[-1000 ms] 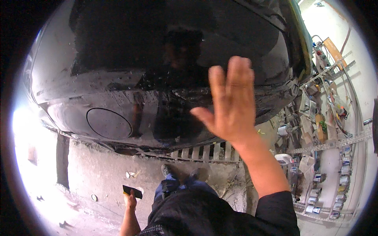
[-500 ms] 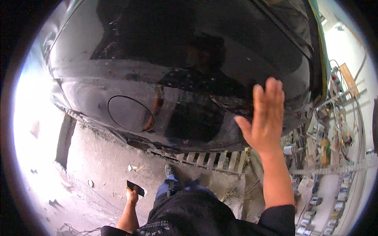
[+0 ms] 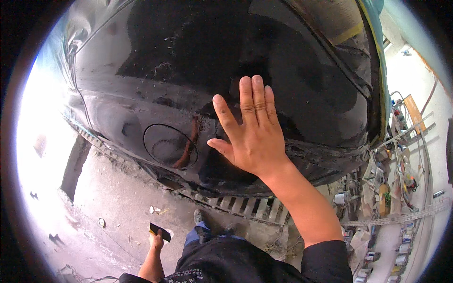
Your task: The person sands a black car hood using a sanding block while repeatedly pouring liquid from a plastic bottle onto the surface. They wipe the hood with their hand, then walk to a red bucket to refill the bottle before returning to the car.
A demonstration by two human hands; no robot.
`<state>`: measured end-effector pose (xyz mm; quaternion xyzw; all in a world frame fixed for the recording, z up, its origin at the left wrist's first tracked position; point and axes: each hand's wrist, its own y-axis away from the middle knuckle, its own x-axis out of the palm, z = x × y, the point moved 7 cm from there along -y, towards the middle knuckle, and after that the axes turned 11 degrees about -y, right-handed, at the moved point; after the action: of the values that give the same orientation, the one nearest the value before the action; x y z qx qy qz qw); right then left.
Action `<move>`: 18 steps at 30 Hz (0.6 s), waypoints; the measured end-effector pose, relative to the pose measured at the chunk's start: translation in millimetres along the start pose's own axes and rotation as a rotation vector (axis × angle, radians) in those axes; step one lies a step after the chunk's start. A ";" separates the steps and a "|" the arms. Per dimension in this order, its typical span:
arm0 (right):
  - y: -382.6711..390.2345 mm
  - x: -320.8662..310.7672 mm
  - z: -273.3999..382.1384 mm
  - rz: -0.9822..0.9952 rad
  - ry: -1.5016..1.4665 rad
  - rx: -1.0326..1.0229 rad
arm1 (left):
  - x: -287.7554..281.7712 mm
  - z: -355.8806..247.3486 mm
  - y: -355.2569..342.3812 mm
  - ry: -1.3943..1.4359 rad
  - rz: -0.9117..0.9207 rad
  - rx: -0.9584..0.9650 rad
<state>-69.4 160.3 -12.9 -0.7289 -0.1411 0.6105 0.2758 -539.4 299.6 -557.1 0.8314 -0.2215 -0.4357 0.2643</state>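
Head cam: L of pr on your head, wide fisheye, faces down over your shirt [image 3: 236,259] + fwd, nr blk panel [image 3: 188,94].

Dusty grey floor [image 3: 122,191] with a small round thing [image 3: 101,222] and pale litter [image 3: 152,210].

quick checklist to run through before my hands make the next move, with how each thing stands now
1. Left hand has a grip on the dark flat block: ok, held low, away from the black car panel.
2. Right hand spread, with nothing in its grasp: ok.
3. Right palm touching the panel: cannot tell, its underside is hidden.
4. Panel free of marks: not ok, pale marks show on its upper left part.
5. Round cover shut: ok, it looks flush.
6. Left shoe clear of the slats: ok, it appears to be on the concrete floor.
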 end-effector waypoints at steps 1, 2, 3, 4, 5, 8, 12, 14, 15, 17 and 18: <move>-1.4 -0.1 -1.2 0.006 0.002 0.006 | 1.0 3.8 -2.9 -0.009 -0.013 -0.015; 2.2 -4.6 -7.4 -0.012 -0.003 -0.012 | 4.2 7.7 -5.7 -0.046 0.014 -0.030; 6.5 -9.8 -13.5 -0.010 0.001 0.005 | 4.4 8.9 -4.6 -0.058 0.044 -0.042; 13.6 -16.5 -20.4 -0.010 0.025 0.030 | 4.5 9.2 -4.3 -0.071 0.075 -0.051; 22.4 -23.9 -27.7 -0.010 0.049 0.055 | 5.9 9.0 -3.9 -0.085 0.106 -0.061; 57.1 -50.5 -56.8 -0.113 0.159 0.116 | 3.1 7.0 -4.7 -0.041 0.085 -0.006; 96.5 -71.3 -77.6 -0.160 0.230 0.241 | 4.7 2.2 -9.8 -0.010 0.092 0.026; 85.4 -60.7 -62.6 -0.175 0.194 0.216 | 4.9 15.0 -26.4 -0.117 0.138 0.066; 75.6 -50.2 -51.7 -0.192 0.166 0.200 | 3.6 21.8 -31.4 -0.166 0.147 0.082; 47.7 -29.3 -26.7 -0.100 0.064 0.160 | 4.9 15.5 -36.9 -0.111 0.033 0.242; 34.6 -18.9 -17.5 -0.086 0.015 0.112 | 6.5 7.6 -36.0 -0.084 -0.016 0.324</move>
<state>-61.1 118.0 -15.6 -0.7100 -0.1358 0.5996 0.3434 -537.4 321.3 -587.5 0.8460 -0.2930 -0.4306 0.1137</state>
